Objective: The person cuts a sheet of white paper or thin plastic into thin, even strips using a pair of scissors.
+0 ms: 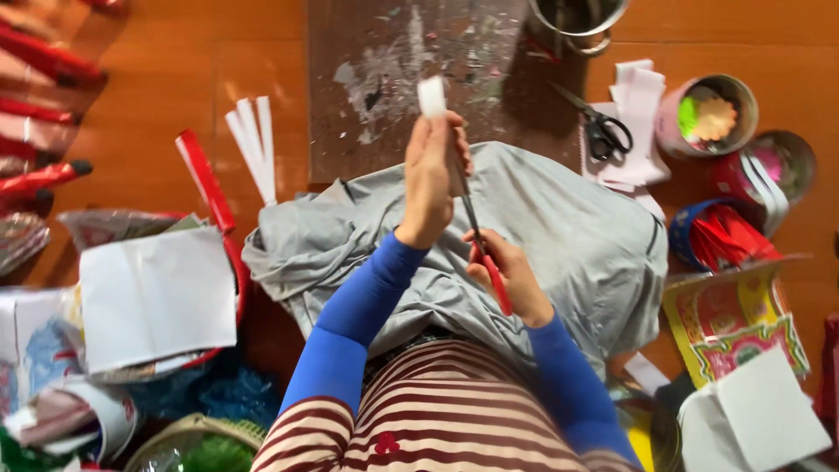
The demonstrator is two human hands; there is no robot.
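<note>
Above the rumpled grey cloth (577,236), the left hand (430,179) pinches a small folded white paper strip (431,95) while the right hand (514,278), fingers closed, grips red-handled metal scissors (483,249) just beside that strip.

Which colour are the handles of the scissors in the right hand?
Red, seen in the head view: scissors in the right hand.

Scissors (603,129) on paper strips (642,114); cups (708,114) right of them.
</note>
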